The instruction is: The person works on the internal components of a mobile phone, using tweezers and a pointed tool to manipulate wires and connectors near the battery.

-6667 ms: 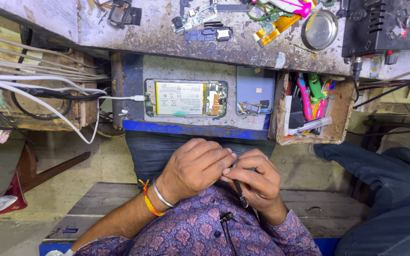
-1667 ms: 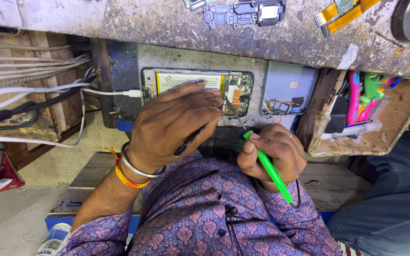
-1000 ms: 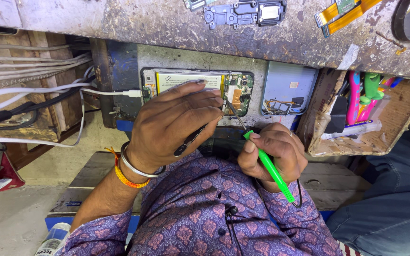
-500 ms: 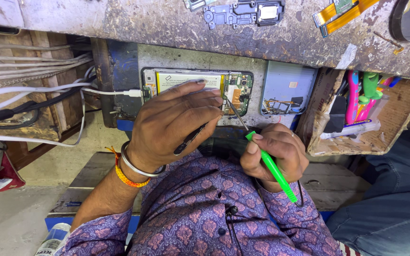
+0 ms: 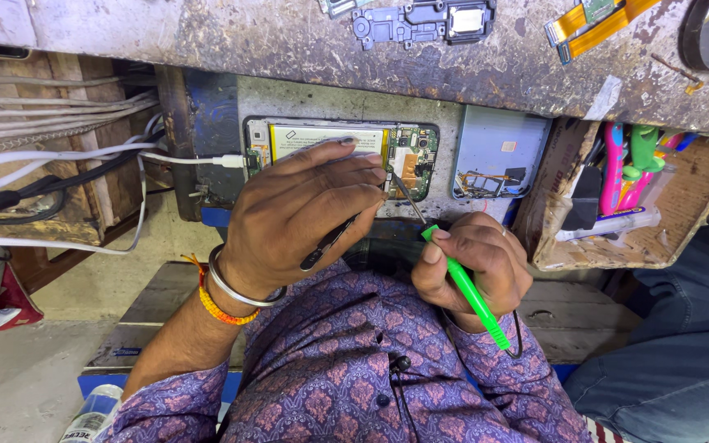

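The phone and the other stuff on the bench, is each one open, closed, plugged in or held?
Phone: open, insides showing, white cable plugged in.
Back cover: off, lying beside the phone.
Green screwdriver: held in the right hand, tip at the phone.
Tweezers: held in the left hand.
Cardboard box: open, tools inside.

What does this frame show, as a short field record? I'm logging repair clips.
left hand: rests on the opened phone, a dark tool in its grip
right hand: grips a green screwdriver, tip at the phone's board
cable: white, plugged into the phone
back cover: beside the phone
box: of tools, far right
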